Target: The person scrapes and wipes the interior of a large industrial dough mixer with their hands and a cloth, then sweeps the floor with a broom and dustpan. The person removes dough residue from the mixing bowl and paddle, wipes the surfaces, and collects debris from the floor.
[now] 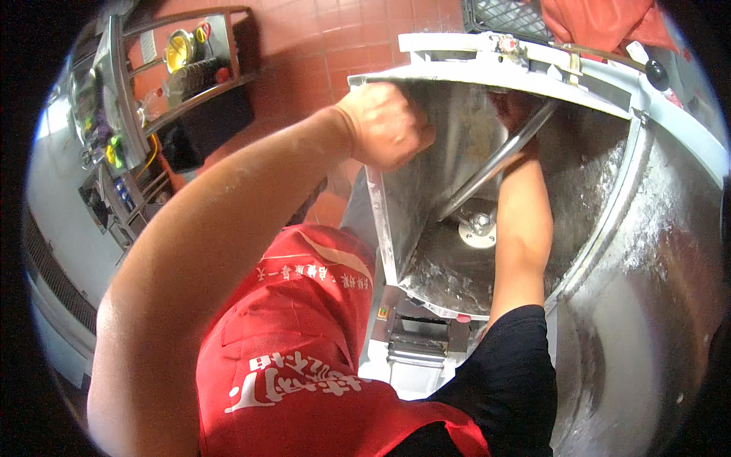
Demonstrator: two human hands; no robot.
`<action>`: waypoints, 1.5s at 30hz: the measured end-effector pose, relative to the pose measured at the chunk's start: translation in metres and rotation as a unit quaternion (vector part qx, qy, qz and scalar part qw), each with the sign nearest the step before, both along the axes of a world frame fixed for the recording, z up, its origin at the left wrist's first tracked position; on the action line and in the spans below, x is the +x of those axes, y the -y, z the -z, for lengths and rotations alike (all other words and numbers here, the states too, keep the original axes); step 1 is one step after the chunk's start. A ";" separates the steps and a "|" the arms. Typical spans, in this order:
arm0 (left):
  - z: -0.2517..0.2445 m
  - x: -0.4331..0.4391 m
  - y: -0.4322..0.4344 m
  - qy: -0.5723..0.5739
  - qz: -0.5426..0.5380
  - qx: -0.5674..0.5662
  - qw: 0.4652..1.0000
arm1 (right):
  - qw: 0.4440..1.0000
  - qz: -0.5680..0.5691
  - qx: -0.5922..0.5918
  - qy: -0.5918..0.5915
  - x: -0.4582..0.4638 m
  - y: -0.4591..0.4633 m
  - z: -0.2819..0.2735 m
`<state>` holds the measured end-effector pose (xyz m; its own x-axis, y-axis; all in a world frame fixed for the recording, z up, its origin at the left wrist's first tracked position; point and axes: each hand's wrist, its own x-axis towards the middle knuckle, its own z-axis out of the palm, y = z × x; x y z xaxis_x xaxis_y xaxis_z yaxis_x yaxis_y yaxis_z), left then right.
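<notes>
A steel dough mixer's tub (457, 274) lies before me, its inside smeared with white, flour-like residue. My left hand (391, 128) is curled over the tub's left rim, knuckles up, its fingertips hidden. Into the tub reaches my right arm, past a slanted steel mixing bar (497, 163). Deep in shadow under the far wall, my right hand (510, 108) is partly behind that bar, and what its fingers touch is not visible. A round, bolted metal fitting (478, 231) shows inside the tub, left of my right forearm.
Right of the tub curves a floury steel surface (639, 274). A lever with a black knob (657, 74) sticks out at the far right. Behind are a dark plastic crate (508, 17) and red cloth (611, 23). A shelf rack (188, 105) with bowls and scissors stands left on red floor tiles (291, 74).
</notes>
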<state>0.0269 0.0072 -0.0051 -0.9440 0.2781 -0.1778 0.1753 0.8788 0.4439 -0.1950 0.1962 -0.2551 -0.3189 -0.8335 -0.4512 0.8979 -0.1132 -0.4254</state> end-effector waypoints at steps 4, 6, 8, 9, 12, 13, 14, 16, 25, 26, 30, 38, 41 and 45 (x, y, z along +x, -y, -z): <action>-0.002 0.000 0.001 0.003 -0.003 0.008 1.000 | 0.961 -0.129 0.231 -0.081 0.026 0.008 0.014; -0.003 -0.001 0.002 0.022 0.003 0.006 1.000 | 0.970 -0.150 0.174 -0.082 0.029 0.009 0.019; -0.003 0.000 0.002 0.036 0.003 0.001 0.999 | 0.993 -0.118 0.023 -0.014 0.025 0.014 0.029; -0.002 0.000 0.002 0.022 0.001 0.013 1.000 | 0.995 -0.093 -0.001 0.019 0.021 0.017 0.035; 0.000 0.001 0.004 0.021 0.003 0.011 1.000 | 0.992 -0.089 0.001 0.085 0.018 0.036 0.067; 0.002 0.001 0.004 -0.002 0.011 0.013 1.000 | 0.989 -0.105 0.013 0.102 0.018 0.040 0.078; 0.002 0.002 0.004 -0.004 0.007 0.015 1.000 | 0.985 -0.131 0.032 0.107 0.017 0.038 0.086; 0.003 0.002 0.004 -0.010 0.006 0.024 1.000 | 0.971 -0.198 0.101 0.087 0.020 0.026 0.096; 0.004 0.001 0.000 0.004 0.009 0.003 1.000 | 0.931 -0.297 0.213 0.000 0.015 -0.047 0.039; 0.005 0.001 0.001 0.021 0.017 -0.017 0.999 | 0.941 -0.258 0.190 -0.108 0.005 -0.041 0.037; 0.004 0.002 0.002 0.020 0.013 0.000 1.000 | 0.997 -0.067 0.005 0.034 -0.008 0.006 0.056; -0.001 0.001 0.001 0.043 0.004 -0.014 0.999 | 0.897 -0.349 0.269 0.035 0.038 -0.040 0.067; 0.001 0.000 0.001 0.075 0.021 -0.032 0.996 | 0.962 -0.233 0.139 0.026 0.032 -0.102 0.047; 0.004 0.001 0.000 0.086 0.012 -0.024 0.996 | 0.875 -0.307 0.370 0.054 0.040 -0.176 0.030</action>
<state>0.0276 0.0076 -0.0087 -0.8914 0.2869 -0.3507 0.1205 0.8962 0.4270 -0.1551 0.3725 -0.2850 0.1639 -0.3002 -0.9397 0.7327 0.6749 -0.0878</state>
